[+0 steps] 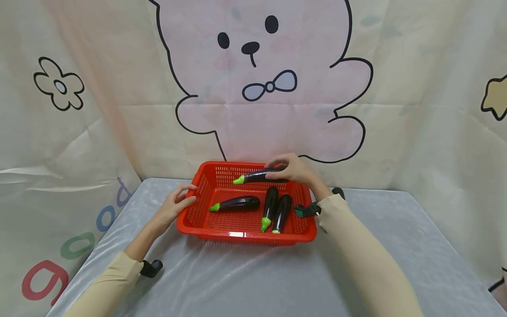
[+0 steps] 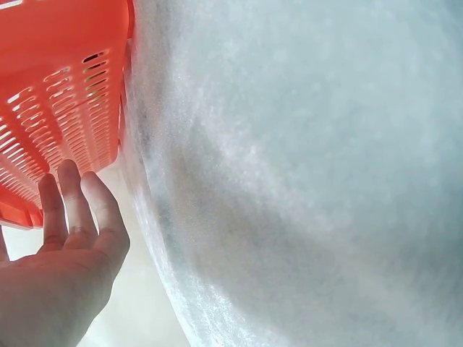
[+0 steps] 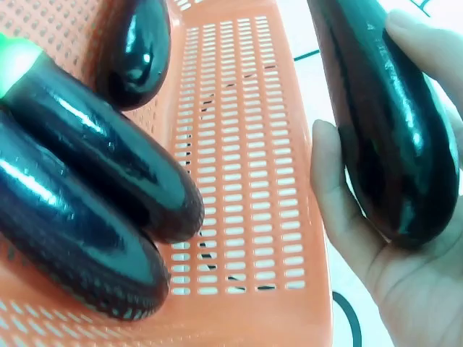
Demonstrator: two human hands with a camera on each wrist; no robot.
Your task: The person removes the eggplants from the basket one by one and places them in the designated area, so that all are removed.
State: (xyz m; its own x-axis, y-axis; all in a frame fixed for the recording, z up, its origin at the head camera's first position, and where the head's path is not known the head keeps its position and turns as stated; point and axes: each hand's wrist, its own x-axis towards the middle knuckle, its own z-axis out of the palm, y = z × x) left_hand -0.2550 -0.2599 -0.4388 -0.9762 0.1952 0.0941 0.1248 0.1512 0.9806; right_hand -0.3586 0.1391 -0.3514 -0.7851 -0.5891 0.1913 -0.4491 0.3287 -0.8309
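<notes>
A red perforated basket (image 1: 237,234) stands on the table with several dark purple eggplants in it. My right hand (image 1: 292,169) grips one eggplant (image 1: 257,176) over the basket's far side, its green stem end pointing left; the right wrist view shows fingers and thumb around this eggplant (image 3: 394,123). Below it, one eggplant (image 1: 239,203) lies crosswise on the basket floor. Two more, a left one (image 1: 270,204) and a right one (image 1: 282,213), lie side by side with stems toward me. My left hand (image 1: 174,207) is at the basket's left rim, fingers extended and holding nothing.
A grey cloth covers the table (image 1: 253,277) under the basket. Directly behind the table hangs a pale curtain (image 1: 269,123) with a printed bear, and its side panels flank the table. Dark straps with small devices sit on both wrists.
</notes>
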